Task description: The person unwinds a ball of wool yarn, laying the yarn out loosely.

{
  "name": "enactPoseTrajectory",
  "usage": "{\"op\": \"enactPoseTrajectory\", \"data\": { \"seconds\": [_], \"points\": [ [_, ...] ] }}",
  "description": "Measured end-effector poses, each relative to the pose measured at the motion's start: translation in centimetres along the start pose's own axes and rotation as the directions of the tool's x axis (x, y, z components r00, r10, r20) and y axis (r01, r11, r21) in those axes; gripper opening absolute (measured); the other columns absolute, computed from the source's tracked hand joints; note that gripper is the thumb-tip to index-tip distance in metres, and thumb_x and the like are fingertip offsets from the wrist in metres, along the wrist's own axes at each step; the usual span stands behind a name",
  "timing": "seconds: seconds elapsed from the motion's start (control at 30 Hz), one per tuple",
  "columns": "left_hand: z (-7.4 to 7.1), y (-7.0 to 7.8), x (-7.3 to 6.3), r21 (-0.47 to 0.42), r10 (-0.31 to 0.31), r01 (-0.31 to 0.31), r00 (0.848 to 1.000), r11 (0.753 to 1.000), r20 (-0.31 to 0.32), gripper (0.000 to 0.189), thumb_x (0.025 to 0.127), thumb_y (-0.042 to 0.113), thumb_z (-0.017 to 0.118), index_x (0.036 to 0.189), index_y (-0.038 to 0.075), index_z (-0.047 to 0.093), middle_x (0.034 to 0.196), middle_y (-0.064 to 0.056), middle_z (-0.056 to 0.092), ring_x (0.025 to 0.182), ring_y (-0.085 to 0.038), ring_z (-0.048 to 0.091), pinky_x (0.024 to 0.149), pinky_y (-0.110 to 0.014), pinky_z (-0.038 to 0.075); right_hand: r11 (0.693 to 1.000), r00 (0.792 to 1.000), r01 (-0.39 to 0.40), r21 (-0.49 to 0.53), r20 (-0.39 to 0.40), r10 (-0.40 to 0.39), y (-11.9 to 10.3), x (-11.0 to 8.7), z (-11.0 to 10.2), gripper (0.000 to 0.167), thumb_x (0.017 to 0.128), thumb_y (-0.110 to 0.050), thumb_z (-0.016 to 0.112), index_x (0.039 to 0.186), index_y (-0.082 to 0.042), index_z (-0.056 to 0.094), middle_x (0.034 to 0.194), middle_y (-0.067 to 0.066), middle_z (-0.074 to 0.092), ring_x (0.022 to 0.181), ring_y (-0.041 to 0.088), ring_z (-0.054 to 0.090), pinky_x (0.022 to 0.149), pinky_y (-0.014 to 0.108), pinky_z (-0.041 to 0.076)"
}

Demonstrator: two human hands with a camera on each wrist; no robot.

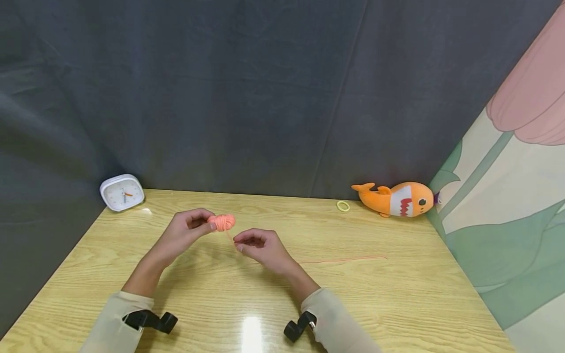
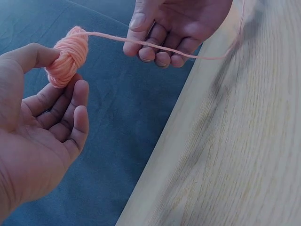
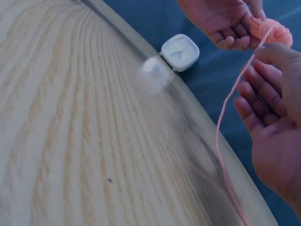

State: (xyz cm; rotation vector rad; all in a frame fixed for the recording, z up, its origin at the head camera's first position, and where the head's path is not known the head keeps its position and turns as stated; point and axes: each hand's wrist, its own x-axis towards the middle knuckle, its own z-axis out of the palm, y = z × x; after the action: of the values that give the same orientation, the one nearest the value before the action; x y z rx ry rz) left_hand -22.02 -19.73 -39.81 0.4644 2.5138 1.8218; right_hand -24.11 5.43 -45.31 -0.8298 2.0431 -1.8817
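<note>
A small ball of coral yarn (image 1: 224, 222) is held above the wooden table (image 1: 397, 299), gripped between the thumb and fingers of the left hand (image 1: 187, 230). Its strand (image 2: 109, 36) is led across to the right hand (image 1: 262, 247), where it appears to be pinched at the thumb and curled fingertips; its tail is laid along the table to the right. Yarn seems to be being worked at the ball, though whether it is being wound on or drawn off cannot be told. For either, light tension and a steady left grip are probably called for next.
</note>
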Motion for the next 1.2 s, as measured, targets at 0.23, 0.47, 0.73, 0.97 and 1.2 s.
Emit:
{"op": "enactPoseTrajectory", "data": {
  "seconds": [0.23,0.47,0.73,0.97,1.2],
  "points": [
    [0.1,0.0,0.1,0.005,-0.004,0.005,1.0,1.0,-0.006,0.024,0.1,0.014,0.068,0.114,-0.005,0.067,0.106,-0.001,0.07,0.093,-0.006,0.067,0.085,-0.024,0.056,0.999,0.999,-0.023,-0.023,0.022,0.023,-0.3,-0.4,0.2,0.02,0.098,-0.01,0.07,0.115,0.0,0.074,0.113,0.023,0.074,0.092,0.005,0.07,0.081,0.021,0.058],
    [0.2,0.0,0.1,0.017,-0.004,0.004,1.0,1.0,-0.003,0.022,0.1,0.015,0.069,0.112,-0.004,0.068,0.104,-0.001,0.07,0.092,-0.007,0.067,0.084,-0.025,0.056,0.998,0.997,-0.056,-0.034,0.042,0.057,-0.6,-1.2,0.0,0.019,0.097,-0.012,0.072,0.113,-0.001,0.075,0.111,0.019,0.075,0.092,0.007,0.068,0.08,0.021,0.057],
    [0.5,-0.1,0.1,0.009,-0.005,0.005,1.0,1.0,0.01,0.021,0.1,0.014,0.068,0.111,-0.004,0.068,0.103,-0.005,0.069,0.089,-0.007,0.066,0.084,-0.026,0.056,0.998,0.997,-0.051,-0.047,0.055,0.053,-0.7,-1.9,-0.3,0.017,0.097,-0.011,0.072,0.11,-0.001,0.075,0.107,0.02,0.073,0.087,0.007,0.065,0.076,0.019,0.055],
    [0.5,-0.3,0.1,0.007,-0.013,0.013,1.0,1.0,0.019,0.023,0.101,0.015,0.068,0.113,-0.004,0.067,0.103,-0.007,0.069,0.089,-0.008,0.066,0.082,-0.026,0.057,0.998,0.999,-0.031,-0.053,0.034,0.032,-1.2,-2.5,-1.7,0.016,0.097,-0.011,0.071,0.108,0.0,0.074,0.106,0.016,0.073,0.087,0.007,0.067,0.076,0.022,0.056],
    [0.5,-0.2,0.1,0.002,-0.011,0.011,1.0,1.0,0.017,0.022,0.1,0.013,0.069,0.113,-0.005,0.067,0.102,-0.005,0.068,0.087,-0.007,0.065,0.081,-0.028,0.057,0.999,0.998,-0.007,-0.032,-0.067,0.005,-1.8,-2.9,-3.9,0.021,0.097,-0.014,0.072,0.108,0.004,0.072,0.099,-0.002,0.073,0.087,0.007,0.068,0.079,0.029,0.058]
  ]
}}
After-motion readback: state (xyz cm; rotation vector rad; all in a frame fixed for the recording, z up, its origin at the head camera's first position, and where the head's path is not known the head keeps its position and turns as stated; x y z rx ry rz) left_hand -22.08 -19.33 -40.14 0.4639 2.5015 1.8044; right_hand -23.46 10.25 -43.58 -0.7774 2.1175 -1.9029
